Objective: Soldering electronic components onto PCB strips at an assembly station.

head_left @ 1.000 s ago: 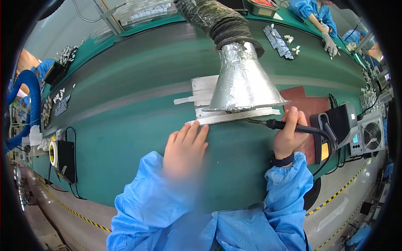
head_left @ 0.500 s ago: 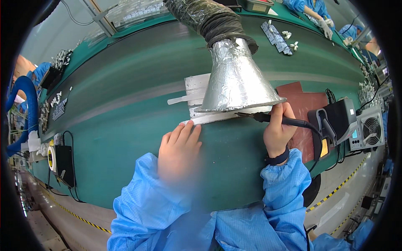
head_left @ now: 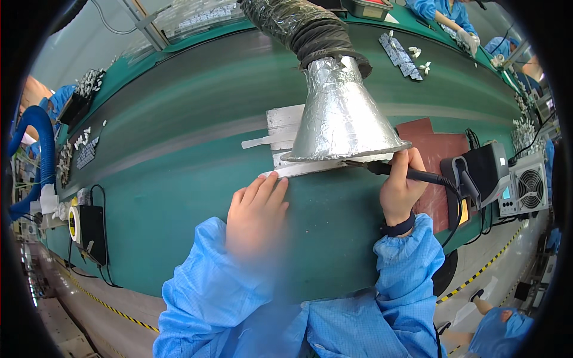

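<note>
My right hand (head_left: 401,194), a dark band round its wrist, grips a soldering iron (head_left: 428,177) with a black handle and cord. The iron points left, its tip end under the front rim of a foil-covered fume cone (head_left: 346,122). Below the cone lies a flat white fixture (head_left: 283,119) with a narrow tab at its left side. My left hand (head_left: 255,218) lies with its fingers stretched out, fingertips touching the left end of the fixture's near white strip (head_left: 292,170). The cone hides most of the fixture and whatever is at the iron's tip.
A reddish-brown mat (head_left: 439,152), a black iron stand (head_left: 477,173) and a grey fan unit (head_left: 530,185) sit at the right. Blue-white boards (head_left: 400,56) lie on the dark belt (head_left: 197,89). A black box (head_left: 89,232) stands left. Co-workers in blue are around.
My right hand and the iron have shifted very slightly right, as has the whole view. The far boards sit a little farther right. A person in blue shows more at the lower right.
</note>
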The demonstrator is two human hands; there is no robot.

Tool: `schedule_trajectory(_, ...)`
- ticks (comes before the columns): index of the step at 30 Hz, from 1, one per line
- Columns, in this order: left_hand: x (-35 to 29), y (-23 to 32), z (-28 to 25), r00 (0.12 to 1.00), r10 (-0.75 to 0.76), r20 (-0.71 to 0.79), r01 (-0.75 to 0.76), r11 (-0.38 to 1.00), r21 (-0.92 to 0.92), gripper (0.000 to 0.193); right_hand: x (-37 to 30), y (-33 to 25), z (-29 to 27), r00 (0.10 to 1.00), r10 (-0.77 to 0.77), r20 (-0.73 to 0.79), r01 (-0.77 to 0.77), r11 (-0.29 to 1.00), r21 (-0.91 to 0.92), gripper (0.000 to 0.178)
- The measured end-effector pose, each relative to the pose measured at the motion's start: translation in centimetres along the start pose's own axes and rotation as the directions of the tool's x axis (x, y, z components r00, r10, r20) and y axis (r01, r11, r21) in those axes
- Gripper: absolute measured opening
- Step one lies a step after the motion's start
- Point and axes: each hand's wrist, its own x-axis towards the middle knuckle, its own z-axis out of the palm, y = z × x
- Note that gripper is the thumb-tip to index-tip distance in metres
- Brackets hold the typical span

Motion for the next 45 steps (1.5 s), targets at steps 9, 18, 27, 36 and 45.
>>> schedule_trajectory(9,-0.2,-0.2,0.1,1.000,0.005,-0.003,-0.005,1.000,-0.008,0.040,-0.3,-0.5,0.5,0.999,-0.030,-0.033,0.030,0.999,-0.021,0.039)
schedule_trajectory(18,-0.1,-0.1,-0.1,1.000,0.000,0.005,0.000,1.000,-0.014,0.039,-0.4,0.6,0.2,0.997,0.045,0.070,-0.052,0.994,0.096,0.021)
schedule_trajectory(27,-0.1,-0.1,-0.2,1.000,-0.009,0.014,0.009,1.000,-0.020,0.038,-0.3,0.9,-0.3,0.994,0.078,0.070,-0.082,0.995,0.054,0.021)
schedule_trajectory(36,-0.2,-0.3,0.0,1.000,-0.003,0.017,0.003,1.000,-0.013,0.038,-0.1,0.5,-0.1,0.998,0.051,0.045,-0.053,0.998,0.037,0.022)
schedule_trajectory(45,-0.3,-0.5,0.1,1.000,0.014,0.007,-0.014,1.000,-0.023,0.038,0.0,-0.4,0.3,0.998,-0.018,-0.061,0.018,1.000,0.004,0.039)
